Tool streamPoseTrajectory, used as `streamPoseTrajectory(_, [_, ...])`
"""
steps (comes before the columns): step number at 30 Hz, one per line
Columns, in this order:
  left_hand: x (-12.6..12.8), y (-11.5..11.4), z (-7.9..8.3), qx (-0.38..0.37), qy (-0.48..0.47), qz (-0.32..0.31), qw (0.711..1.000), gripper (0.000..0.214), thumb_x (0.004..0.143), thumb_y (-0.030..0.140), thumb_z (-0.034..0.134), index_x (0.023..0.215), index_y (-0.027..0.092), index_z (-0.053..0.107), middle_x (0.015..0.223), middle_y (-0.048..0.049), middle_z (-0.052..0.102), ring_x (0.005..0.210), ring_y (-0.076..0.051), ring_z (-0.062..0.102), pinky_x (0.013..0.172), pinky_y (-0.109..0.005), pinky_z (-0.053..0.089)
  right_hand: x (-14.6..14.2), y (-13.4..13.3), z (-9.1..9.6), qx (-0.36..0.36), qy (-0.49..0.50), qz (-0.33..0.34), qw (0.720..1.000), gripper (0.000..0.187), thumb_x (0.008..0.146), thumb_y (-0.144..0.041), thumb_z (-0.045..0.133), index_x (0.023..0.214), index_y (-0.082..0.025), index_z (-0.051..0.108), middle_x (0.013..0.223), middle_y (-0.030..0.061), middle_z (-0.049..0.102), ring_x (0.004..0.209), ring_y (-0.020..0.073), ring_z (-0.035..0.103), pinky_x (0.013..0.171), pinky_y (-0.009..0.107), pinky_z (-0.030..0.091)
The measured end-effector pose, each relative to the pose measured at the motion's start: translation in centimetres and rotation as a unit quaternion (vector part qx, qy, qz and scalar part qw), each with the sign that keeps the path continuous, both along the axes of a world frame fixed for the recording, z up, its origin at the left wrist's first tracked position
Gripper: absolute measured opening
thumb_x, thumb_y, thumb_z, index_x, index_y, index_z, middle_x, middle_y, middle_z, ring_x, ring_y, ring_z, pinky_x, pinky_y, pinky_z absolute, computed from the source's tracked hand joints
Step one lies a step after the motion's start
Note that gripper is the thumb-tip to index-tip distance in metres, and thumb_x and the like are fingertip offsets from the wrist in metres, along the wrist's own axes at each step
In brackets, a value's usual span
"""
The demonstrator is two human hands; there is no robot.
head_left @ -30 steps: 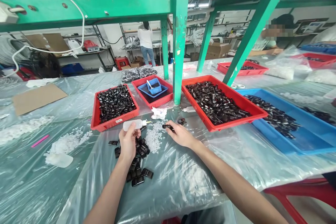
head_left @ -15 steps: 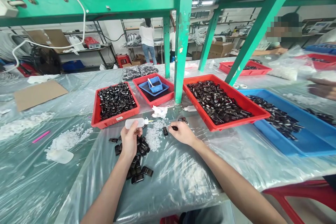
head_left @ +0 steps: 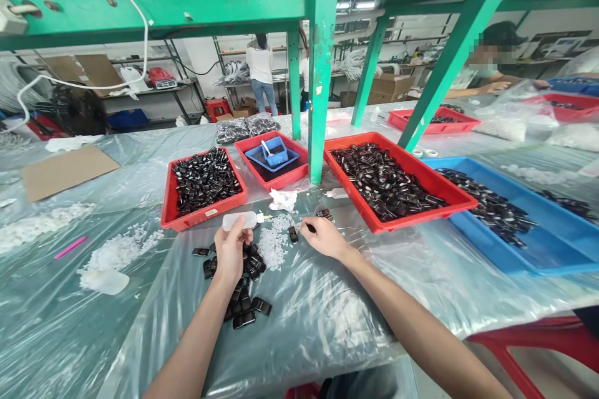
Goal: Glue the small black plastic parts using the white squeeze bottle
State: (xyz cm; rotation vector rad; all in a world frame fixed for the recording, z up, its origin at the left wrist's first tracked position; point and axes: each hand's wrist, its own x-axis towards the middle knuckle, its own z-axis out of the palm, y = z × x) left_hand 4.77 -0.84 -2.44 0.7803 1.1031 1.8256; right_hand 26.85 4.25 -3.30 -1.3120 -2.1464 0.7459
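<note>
My left hand (head_left: 233, 244) is closed round a translucent squeeze bottle (head_left: 238, 220), which lies nearly level with its thin tip pointing right. Below that hand, a loose heap of small black plastic cases (head_left: 243, 299) spreads over the sheet. My right hand (head_left: 322, 237) pinches another small black piece (head_left: 310, 227), partly hidden by the fingers. Just left of it, one black case (head_left: 293, 234) lies by itself at the edge of a pile of small white plastic pieces (head_left: 275, 243). More black cases (head_left: 324, 214) lie just beyond my right hand.
Red trays (head_left: 206, 215) (head_left: 402, 221) full of black parts stand beyond my hands, with a blue tray (head_left: 552, 249) at right. A green post (head_left: 318, 93) rises between them. A crumpled white tissue (head_left: 283, 199) lies near the post. A co-worker (head_left: 491, 68) sits across the table.
My hands keep nearly the same places and grips; the whole view has shifted slightly. At the far right, the co-worker's arm has moved back from the table's near side.
</note>
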Motion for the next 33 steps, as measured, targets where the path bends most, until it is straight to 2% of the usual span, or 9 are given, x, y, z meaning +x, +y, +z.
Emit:
streamPoseTrajectory(7, [0.0,-0.1,0.1,-0.001,-0.003,-0.001,1.000,0.035,0.073,0.044,0.082,0.083,0.014,0.066,0.062,0.0006,0.061,0.052,-0.010,0.050,0.049,-0.023,0.036,-0.2,0.1,-0.4,0.032,-0.009,-0.006,0.999,0.028,0.085,-0.025,0.054,0.058,-0.021,0.048,0.058,-0.0027,0.050,0.056,0.0130,0.043,0.058,0.025,0.030])
streamPoseTrajectory(11, [0.0,-0.2,0.4,-0.003,0.001,-0.001,1.000,0.034,0.073,0.044,0.082,0.081,0.014,0.066,0.062,0.0007,0.060,0.052,-0.010,0.050,0.049,-0.023,0.036,-0.2,0.1,-0.6,0.019,-0.016,-0.038,0.999,0.038,0.091,-0.043,0.057,0.059,-0.022,0.050,0.056,-0.0019,0.051,0.056,0.0150,0.048,0.059,0.026,0.032])
streamPoseTrajectory(13, [0.1,-0.2,0.4,-0.002,0.003,-0.001,1.000,0.034,0.073,0.044,0.081,0.081,0.014,0.066,0.062,0.0006,0.060,0.052,-0.009,0.050,0.049,-0.023,0.036,-0.1,0.2,-0.5,0.004,0.002,-0.054,0.999,0.043,0.095,-0.052,0.051,0.063,-0.022,0.055,0.058,-0.0009,0.054,0.059,0.0164,0.052,0.061,0.027,0.035])
streamPoseTrajectory(17, [0.0,-0.2,0.3,0.001,0.001,-0.003,1.000,0.034,0.073,0.043,0.081,0.080,0.014,0.066,0.061,0.0006,0.060,0.052,-0.010,0.050,0.049,-0.023,0.036,0.1,0.2,-0.4,-0.029,0.113,-0.016,0.993,0.038,0.100,-0.039,0.036,0.086,-0.020,0.066,0.072,0.0016,0.063,0.070,0.0180,0.058,0.068,0.027,0.043])
streamPoseTrajectory(21, [-0.1,-0.2,0.2,0.001,-0.001,-0.001,1.000,0.033,0.073,0.042,0.082,0.080,0.014,0.066,0.061,0.0006,0.061,0.051,-0.009,0.050,0.049,-0.023,0.036,-0.4,-0.1,-0.5,-0.050,0.219,0.055,0.973,0.034,0.096,-0.034,0.046,0.118,-0.019,0.067,0.083,0.0026,0.066,0.071,0.0175,0.058,0.068,0.028,0.047])
streamPoseTrajectory(24, [0.0,-0.2,0.3,-0.002,-0.003,0.000,1.000,0.034,0.072,0.042,0.082,0.080,0.014,0.066,0.061,0.0005,0.060,0.051,-0.010,0.050,0.048,-0.023,0.035,-0.9,-0.4,-0.7,-0.075,0.265,0.088,0.957,0.040,0.093,-0.039,0.056,0.128,-0.020,0.062,0.084,0.0022,0.064,0.064,0.0153,0.057,0.062,0.028,0.047])
streamPoseTrajectory(28, [0.2,-0.1,0.3,-0.010,0.003,-0.011,1.000,0.034,0.072,0.044,0.081,0.079,0.014,0.066,0.060,0.0009,0.059,0.050,-0.010,0.049,0.048,-0.023,0.034,-1.3,-0.4,-1.0,-0.092,0.295,0.079,0.948,0.040,0.087,-0.047,0.067,0.117,-0.020,0.065,0.078,-0.0006,0.060,0.059,0.0136,0.055,0.061,0.028,0.048])
streamPoseTrajectory(33, [0.3,-0.2,0.2,-0.012,0.019,-0.014,1.000,0.034,0.073,0.045,0.081,0.079,0.014,0.066,0.060,0.0009,0.060,0.051,-0.010,0.049,0.048,-0.023,0.034,-1.3,-0.4,-1.1,-0.082,0.299,0.067,0.948,0.037,0.084,-0.051,0.069,0.104,-0.020,0.065,0.078,0.0000,0.063,0.061,0.0149,0.058,0.064,0.030,0.049])
